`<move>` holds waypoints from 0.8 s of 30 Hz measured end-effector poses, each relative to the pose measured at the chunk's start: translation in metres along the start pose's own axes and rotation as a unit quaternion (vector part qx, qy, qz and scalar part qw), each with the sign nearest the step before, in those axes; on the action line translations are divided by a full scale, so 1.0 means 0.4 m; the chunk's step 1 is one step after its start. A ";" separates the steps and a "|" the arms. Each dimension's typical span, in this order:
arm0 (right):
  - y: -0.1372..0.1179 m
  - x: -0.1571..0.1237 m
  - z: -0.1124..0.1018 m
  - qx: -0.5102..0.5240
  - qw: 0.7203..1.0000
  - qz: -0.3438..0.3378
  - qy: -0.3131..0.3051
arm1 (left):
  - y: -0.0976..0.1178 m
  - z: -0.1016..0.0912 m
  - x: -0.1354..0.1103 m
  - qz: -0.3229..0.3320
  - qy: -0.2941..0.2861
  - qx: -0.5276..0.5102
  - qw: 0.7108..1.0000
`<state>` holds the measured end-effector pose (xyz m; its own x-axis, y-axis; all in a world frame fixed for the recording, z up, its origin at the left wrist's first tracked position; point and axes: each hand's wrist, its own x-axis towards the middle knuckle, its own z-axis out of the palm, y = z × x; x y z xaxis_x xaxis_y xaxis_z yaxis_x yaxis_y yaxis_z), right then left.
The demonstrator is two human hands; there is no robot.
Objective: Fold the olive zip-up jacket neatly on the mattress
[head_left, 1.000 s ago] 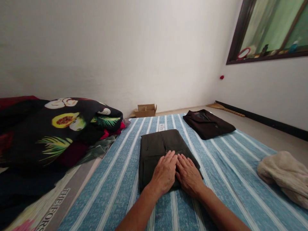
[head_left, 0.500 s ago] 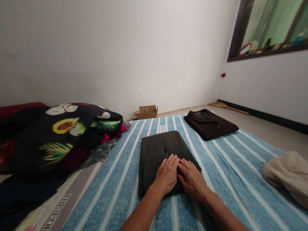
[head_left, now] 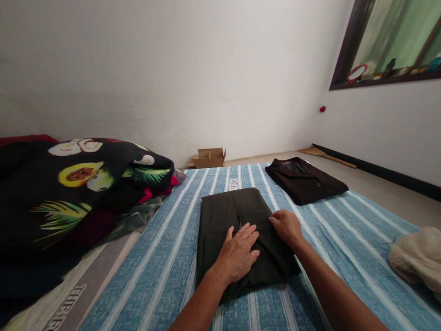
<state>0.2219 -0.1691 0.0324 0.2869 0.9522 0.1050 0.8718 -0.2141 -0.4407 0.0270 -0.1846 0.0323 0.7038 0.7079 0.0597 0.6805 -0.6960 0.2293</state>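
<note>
A folded dark olive garment (head_left: pixel 227 216) with a zip down its middle lies on a blue striped mat (head_left: pixel 337 230) in front of me. My left hand (head_left: pixel 237 255) rests flat on its near half, fingers spread. My right hand (head_left: pixel 287 227) is at the garment's right edge, with its fingers curled on the cloth there. A second folded dark garment (head_left: pixel 306 179) lies farther off to the right on the same mat.
A heap of dark fruit-print cloth (head_left: pixel 79 188) fills the left side. A cream woolly bundle (head_left: pixel 416 257) sits at the right edge. A small cardboard box (head_left: pixel 209 157) stands by the far white wall. A window (head_left: pixel 392 41) is at the upper right.
My right hand slid from beside my left hand out to the garment's right edge. My left hand stayed pressed on the cloth. The view shifted slightly.
</note>
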 end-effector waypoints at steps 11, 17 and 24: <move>-0.008 0.019 0.018 -0.093 0.995 0.000 -0.042 | -0.002 0.009 0.000 -0.002 0.010 -0.015 1.000; 0.051 -0.022 -0.028 -0.110 0.992 0.057 0.012 | -0.003 0.010 -0.001 -0.002 0.017 -0.017 1.000; 0.065 -0.109 -0.053 -0.007 0.999 0.035 0.030 | -0.004 0.004 0.000 -0.005 0.023 -0.032 0.999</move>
<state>0.2406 -0.2207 0.0352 0.3705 0.9201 0.1268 0.8539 -0.2837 -0.4363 0.0263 -0.1837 0.0303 0.6855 0.7209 0.1018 0.6722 -0.6804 0.2920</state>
